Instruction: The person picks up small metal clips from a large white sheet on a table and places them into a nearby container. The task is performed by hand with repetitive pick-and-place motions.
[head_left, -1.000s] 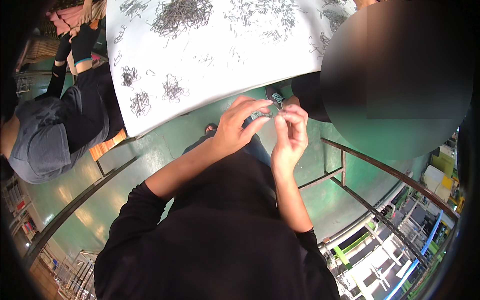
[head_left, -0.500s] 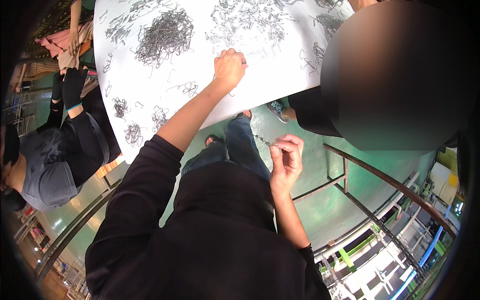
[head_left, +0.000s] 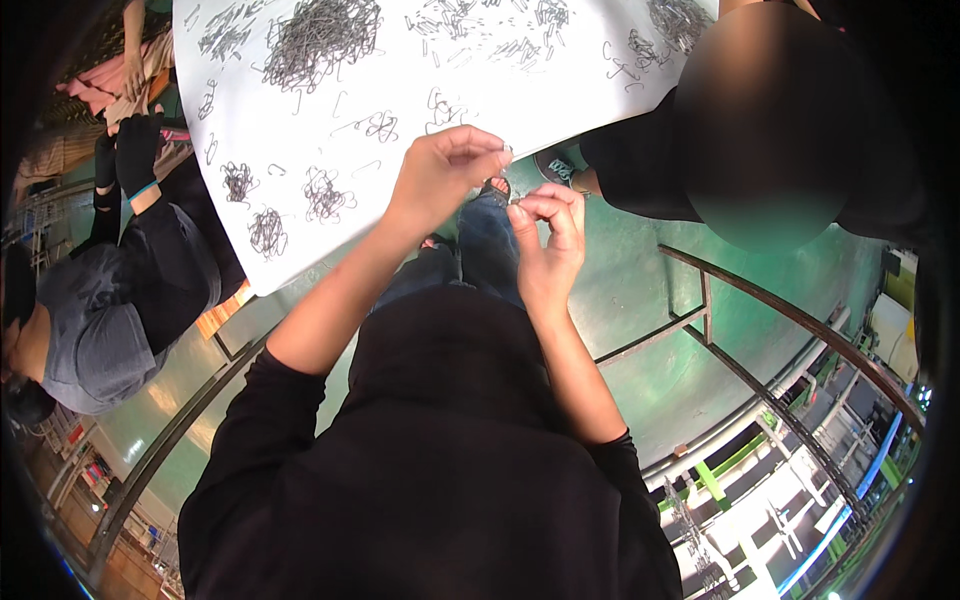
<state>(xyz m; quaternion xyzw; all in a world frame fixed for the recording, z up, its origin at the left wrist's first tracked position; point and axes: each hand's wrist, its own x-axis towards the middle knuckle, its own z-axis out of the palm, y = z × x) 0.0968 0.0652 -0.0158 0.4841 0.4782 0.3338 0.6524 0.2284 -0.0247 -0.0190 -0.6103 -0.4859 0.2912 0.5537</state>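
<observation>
Beyond the near edge of the white table, my left hand is closed in a pinch, with a tiny metal piece just showing at its fingertips. Just below and to the right, my right hand pinches a small dark metal piece between thumb and forefinger; most of it is hidden. The two hands are close together but apart. On the table lie a big heap of dark wire hooks, scattered short metal pieces and small clusters of hooks nearer me.
A person in a grey top with dark gloves sits at the left. Another person in dark clothing is close on my right. Dark metal rails stand on the green floor at the right, and another rail runs at the left.
My left hand has come back from the scattered pieces on the table toward my right hand. The right hand has risen slightly, and the dark strand hanging from it no longer shows clearly.
</observation>
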